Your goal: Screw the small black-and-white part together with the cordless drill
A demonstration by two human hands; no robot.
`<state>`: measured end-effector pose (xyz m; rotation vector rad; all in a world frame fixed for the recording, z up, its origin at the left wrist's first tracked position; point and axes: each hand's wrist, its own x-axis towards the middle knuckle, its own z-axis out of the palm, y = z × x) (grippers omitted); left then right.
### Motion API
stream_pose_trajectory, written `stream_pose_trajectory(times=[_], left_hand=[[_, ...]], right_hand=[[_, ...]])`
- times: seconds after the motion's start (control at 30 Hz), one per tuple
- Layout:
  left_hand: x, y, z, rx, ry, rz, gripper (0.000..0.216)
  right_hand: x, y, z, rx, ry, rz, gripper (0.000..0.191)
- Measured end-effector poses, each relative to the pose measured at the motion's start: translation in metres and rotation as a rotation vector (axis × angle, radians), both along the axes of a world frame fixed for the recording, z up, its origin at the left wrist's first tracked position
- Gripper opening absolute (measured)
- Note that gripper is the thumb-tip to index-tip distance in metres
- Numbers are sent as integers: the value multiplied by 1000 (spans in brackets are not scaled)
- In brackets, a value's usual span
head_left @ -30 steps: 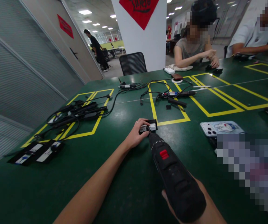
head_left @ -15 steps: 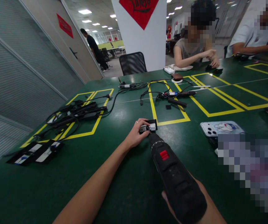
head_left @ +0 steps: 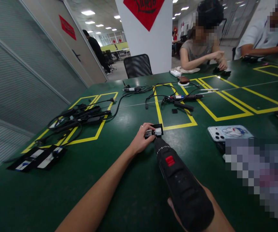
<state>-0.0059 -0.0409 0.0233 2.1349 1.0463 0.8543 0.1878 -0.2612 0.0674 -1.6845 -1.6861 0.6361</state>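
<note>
My right hand (head_left: 174,209) is wrapped round a black cordless drill (head_left: 182,183) with a red switch on top; the drill body hides most of the fingers. Its chuck end points forward and meets a small black piece with a white label (head_left: 158,131) lying on the green table (head_left: 129,180). From the left, my left hand (head_left: 143,138) grips that labelled piece, thumb on the near side and fingers over the far side. The drill's tip is beside my left thumb, and exactly where it touches cannot be made out.
Tangled black cables (head_left: 88,112) and labelled black pouches (head_left: 49,156) lie at left. Beyond my hands are a soldering-iron-like tool (head_left: 177,97) and yellow tape outlines (head_left: 177,126). A phone (head_left: 229,132) lies at right. Two people (head_left: 199,54) sit across the table.
Both hands, the drill and the labelled piece look practically unmoved. In the background, a standing person has shifted slightly.
</note>
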Motion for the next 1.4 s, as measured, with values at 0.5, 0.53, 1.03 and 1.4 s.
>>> stream_pose_trajectory(times=[0.5, 0.53, 1.03, 1.4], left_hand=[[-1, 1, -1, -17, -8, 1, 21], [-1, 1, -1, -17, -7, 1, 21], [-2, 1, 0, -29, -39, -13, 20], [-2, 0, 0, -34, -42, -7, 24]], right_hand=[[-2, 2, 5, -29, 18, 3, 41], [-1, 2, 5, -32, 15, -3, 38], [-3, 8, 3, -7, 59, 35, 50], [-9, 14, 9, -9, 166, 59, 72]])
